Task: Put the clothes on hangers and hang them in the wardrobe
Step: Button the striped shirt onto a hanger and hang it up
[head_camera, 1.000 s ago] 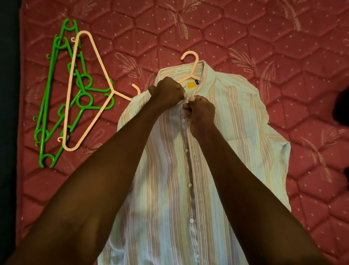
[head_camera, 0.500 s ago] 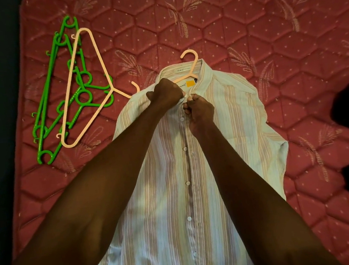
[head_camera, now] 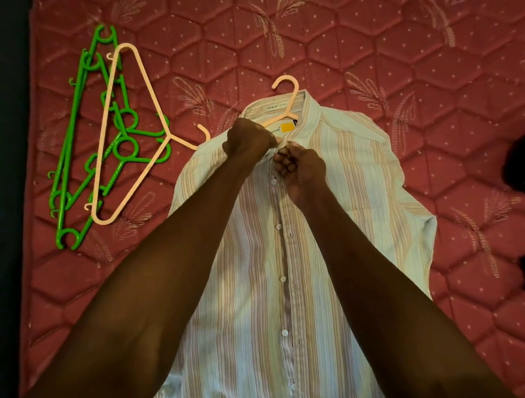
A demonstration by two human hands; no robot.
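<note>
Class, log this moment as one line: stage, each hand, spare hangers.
stage: buttoning shirt collar on hanger | left hand: pinches placket | right hand: pinches placket | spare hangers: left, on bed

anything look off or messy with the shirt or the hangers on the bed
Nothing looks damaged. The striped shirt lies flat with a peach hanger inside its collar, both hands pinching the top of the placket. The only untidy spot is the spare hangers, green ones and a peach one, lying crossed in a loose heap.

Dim, warm light; sharp around the fingers (head_camera: 284, 162), black shadows far right of them, wide-angle bending at edges.
</note>
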